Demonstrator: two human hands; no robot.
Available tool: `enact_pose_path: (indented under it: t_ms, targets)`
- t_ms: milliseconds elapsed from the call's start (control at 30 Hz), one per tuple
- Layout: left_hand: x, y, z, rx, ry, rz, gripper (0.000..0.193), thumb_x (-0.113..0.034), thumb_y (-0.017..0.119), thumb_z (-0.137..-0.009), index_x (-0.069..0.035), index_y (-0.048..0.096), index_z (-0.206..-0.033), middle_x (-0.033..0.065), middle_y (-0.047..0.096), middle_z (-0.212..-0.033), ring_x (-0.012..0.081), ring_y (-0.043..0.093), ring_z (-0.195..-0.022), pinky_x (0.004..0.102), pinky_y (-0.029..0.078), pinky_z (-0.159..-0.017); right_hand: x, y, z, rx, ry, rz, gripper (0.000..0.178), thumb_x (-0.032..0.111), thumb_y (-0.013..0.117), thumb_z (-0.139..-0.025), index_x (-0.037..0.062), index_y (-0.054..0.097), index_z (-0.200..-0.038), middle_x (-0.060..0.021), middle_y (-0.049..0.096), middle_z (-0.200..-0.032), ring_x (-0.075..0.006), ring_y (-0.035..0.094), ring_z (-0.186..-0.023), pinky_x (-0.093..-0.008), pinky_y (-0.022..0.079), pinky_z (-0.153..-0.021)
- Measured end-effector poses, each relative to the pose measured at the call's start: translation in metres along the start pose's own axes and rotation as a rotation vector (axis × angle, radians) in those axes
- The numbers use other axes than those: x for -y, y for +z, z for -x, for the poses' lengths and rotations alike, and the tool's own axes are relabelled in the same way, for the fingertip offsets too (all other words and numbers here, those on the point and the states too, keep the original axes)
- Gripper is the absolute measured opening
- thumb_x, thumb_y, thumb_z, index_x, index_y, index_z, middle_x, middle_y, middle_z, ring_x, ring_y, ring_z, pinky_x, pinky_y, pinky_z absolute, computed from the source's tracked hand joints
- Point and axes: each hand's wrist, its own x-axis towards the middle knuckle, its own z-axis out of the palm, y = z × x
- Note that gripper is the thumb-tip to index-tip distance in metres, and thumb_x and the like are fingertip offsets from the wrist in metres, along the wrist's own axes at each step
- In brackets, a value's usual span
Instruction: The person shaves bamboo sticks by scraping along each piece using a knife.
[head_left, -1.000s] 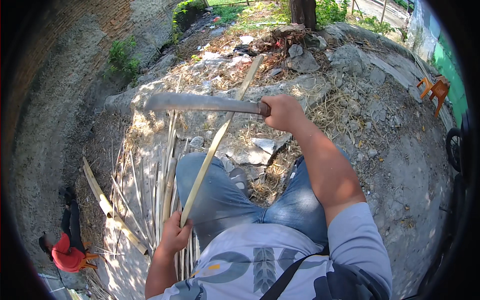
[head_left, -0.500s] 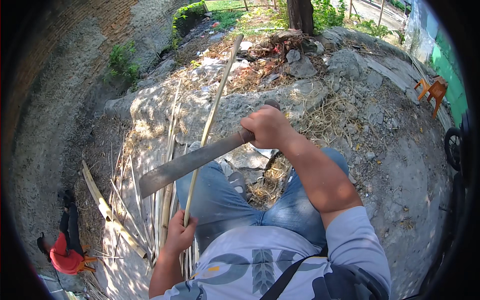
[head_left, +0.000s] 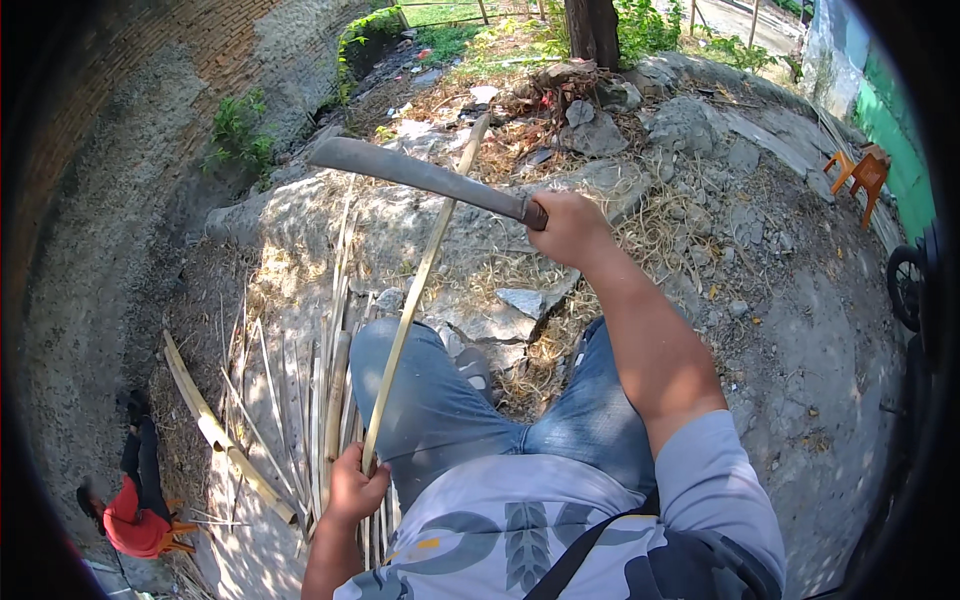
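At the far left, one person in a red top (head_left: 137, 520) sits on one orange plastic seat (head_left: 181, 536). Next lies one pale, split length of bamboo (head_left: 205, 420), then a spread of thin, straw-coloured strips (head_left: 318, 425) on the ground, overlapping too much to count. The left hand (head_left: 360, 484) is closed around the lower end of one long, narrow, pale-yellow wooden strip (head_left: 408, 322), which slants up over the left thigh. One broad, grey steel machete (head_left: 420, 175) crosses in front of its upper part; whether they touch, I cannot tell. The right hand (head_left: 568, 229) grips the machete's brown handle. Farther right are at least one orange plastic chair (head_left: 870, 180) and one black spoked wheel (head_left: 906, 288).
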Motion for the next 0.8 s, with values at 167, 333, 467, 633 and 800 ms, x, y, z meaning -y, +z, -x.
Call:
enact_pose_path:
  t_ms: [167, 333, 467, 633, 800]
  targets:
    - [0.000, 0.009, -0.007, 0.022, 0.021, -0.075, 0.022, -0.008, 0.075, -0.086, 0.001, 0.062, -0.101, 0.0004, 0.058, -0.075, 0.0089, 0.051, -0.066, 0.0277, 0.046, -0.062, 0.018, 0.009, 0.005, 0.113, -0.272, 0.048, 0.021, 0.020, 0.075, -0.069, 0.0148, 0.065, -0.086, -0.0075, 0.070, -0.080, -0.0334, 0.070, -0.081, -0.0488, 0.055, -0.073]
    - [-0.012, -0.002, 0.000, 0.058, -0.028, -0.015, 0.025, -0.009, 0.078, -0.085, 0.002, 0.063, -0.101, 0.0045, 0.063, -0.076, 0.0117, 0.056, -0.068, 0.0299, 0.048, -0.064, 0.006, 0.001, -0.003, 0.064, -0.488, 0.092, 0.018, 0.019, 0.074, -0.070, 0.0107, 0.062, -0.081, -0.0122, 0.066, -0.073, -0.0352, 0.067, -0.075, -0.0474, 0.052, -0.067]
    - [-0.012, -0.013, 0.013, 0.079, -0.065, -0.121, 0.027, -0.009, 0.079, -0.084, 0.002, 0.063, -0.103, 0.0080, 0.067, -0.080, 0.0135, 0.062, -0.073, 0.0322, 0.051, -0.067, -0.023, -0.001, -0.005, 0.046, -0.048, -0.024, 0.019, 0.021, 0.075, -0.074, 0.0086, 0.064, -0.081, -0.0138, 0.067, -0.075, -0.0363, 0.068, -0.077, -0.0467, 0.052, -0.068]
    - [-0.001, -0.002, 0.000, 0.082, 0.046, -0.082, 0.028, -0.008, 0.079, -0.085, 0.004, 0.063, -0.105, 0.0059, 0.065, -0.078, 0.0114, 0.059, -0.071, 0.0312, 0.050, -0.065, -0.025, 0.001, -0.003, 0.055, 0.198, -0.153, 0.016, 0.026, 0.072, -0.080, 0.0124, 0.066, -0.085, -0.0134, 0.069, -0.081, -0.0365, 0.069, -0.085, -0.0486, 0.054, -0.074]
    - [-0.018, 0.008, 0.002, 0.121, -0.005, 0.042, 0.028, -0.007, 0.078, -0.084, 0.002, 0.061, -0.104, -0.0012, 0.056, -0.075, 0.0072, 0.051, -0.066, 0.0270, 0.046, -0.060, -0.006, 0.001, -0.001, 0.024, -0.064, -0.053, 0.016, 0.025, 0.073, -0.077, 0.0128, 0.066, -0.084, -0.0119, 0.068, -0.076, -0.0360, 0.069, -0.080, -0.0483, 0.054, -0.072]
